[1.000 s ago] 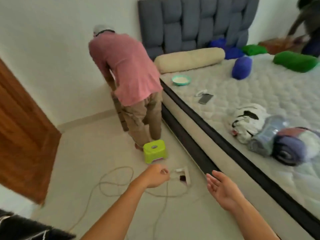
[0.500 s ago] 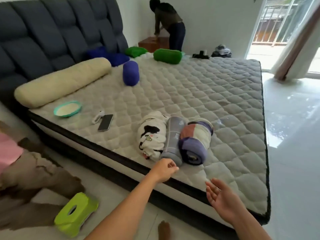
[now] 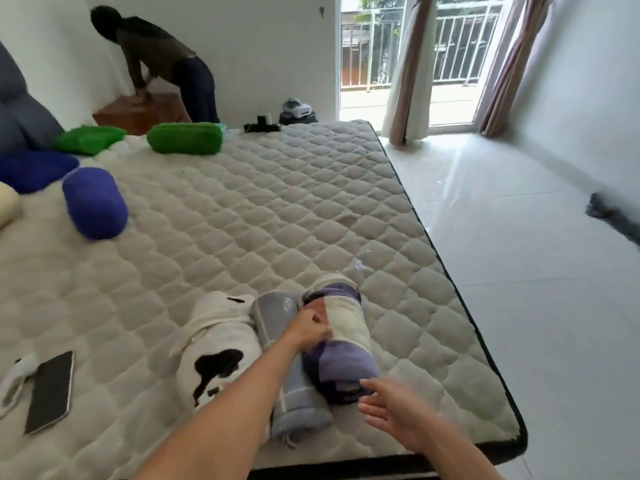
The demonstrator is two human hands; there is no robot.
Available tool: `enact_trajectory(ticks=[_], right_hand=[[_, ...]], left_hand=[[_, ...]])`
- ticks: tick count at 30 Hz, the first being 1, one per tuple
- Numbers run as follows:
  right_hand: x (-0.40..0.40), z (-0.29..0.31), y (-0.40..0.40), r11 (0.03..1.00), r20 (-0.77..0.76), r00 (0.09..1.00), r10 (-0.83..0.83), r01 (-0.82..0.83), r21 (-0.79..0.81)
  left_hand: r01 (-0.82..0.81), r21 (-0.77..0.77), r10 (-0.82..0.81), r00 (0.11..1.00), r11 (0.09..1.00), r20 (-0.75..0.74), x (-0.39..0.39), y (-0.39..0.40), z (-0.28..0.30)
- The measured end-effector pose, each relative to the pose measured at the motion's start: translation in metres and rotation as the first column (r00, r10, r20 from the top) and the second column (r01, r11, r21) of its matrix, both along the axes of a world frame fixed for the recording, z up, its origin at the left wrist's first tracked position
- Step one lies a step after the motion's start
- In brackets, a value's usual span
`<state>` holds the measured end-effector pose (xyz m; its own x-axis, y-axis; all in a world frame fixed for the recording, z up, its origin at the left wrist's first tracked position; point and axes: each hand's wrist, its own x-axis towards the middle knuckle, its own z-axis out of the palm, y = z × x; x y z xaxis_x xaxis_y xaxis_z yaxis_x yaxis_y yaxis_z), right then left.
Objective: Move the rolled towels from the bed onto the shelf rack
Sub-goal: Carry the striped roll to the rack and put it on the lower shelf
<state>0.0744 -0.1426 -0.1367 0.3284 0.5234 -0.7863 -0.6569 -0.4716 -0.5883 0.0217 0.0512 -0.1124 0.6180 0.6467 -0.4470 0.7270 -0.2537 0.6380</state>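
Three rolled towels lie side by side near the front edge of the bed [image 3: 277,209]: a white one with black patches [image 3: 218,344], a grey-blue one [image 3: 298,393] in the middle, and a purple, cream and brown one [image 3: 346,344] on the right. My left hand [image 3: 310,329] rests on top between the grey-blue and the purple towel, fingers curled into the gap. My right hand [image 3: 391,408] hovers open at the near end of the purple towel, just short of touching it. No shelf rack is in view.
A black phone [image 3: 50,391] lies at the bed's left front. A blue bolster [image 3: 93,202] and green cushions [image 3: 185,138] sit farther back. A person [image 3: 162,60] bends over a brown box at the far wall. Tiled floor runs along the right, toward a curtained balcony door.
My view swung right from the floor and a person in pink to the bed. Both hands moved forward onto the towels; the left now touches them.
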Motion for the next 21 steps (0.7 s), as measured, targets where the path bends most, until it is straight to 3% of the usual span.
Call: enact_trajectory(ticks=[3, 6, 10, 17, 21], right_hand=[[0.008, -0.018, 0.020, 0.999, -0.008, 1.000, -0.018, 0.018, -0.027], [0.023, -0.033, 0.040, 0.987, -0.050, 0.986, -0.160, 0.159, -0.020], [0.036, -0.038, 0.051, 0.937, 0.042, 0.945, -0.325, 0.328, -0.121], [0.055, -0.054, 0.056, 0.887, 0.230, 0.897, -0.378, 0.422, -0.186], [0.059, -0.067, 0.049, 0.863, 0.345, 0.862, -0.371, 0.458, -0.216]], left_hand=[[0.021, 0.026, -0.021, 1.000, 0.999, -0.016, 0.024, 0.028, -0.012], [-0.008, 0.061, 0.008, 1.000, 0.998, 0.000, 0.044, 0.049, -0.023], [0.062, 0.109, -0.056, 0.997, 0.992, -0.051, 0.063, 0.072, -0.027], [0.070, 0.023, -0.068, 0.994, 0.997, -0.083, 0.085, 0.110, -0.039], [0.094, -0.174, -0.098, 0.995, 0.980, -0.017, 0.091, 0.107, -0.048]])
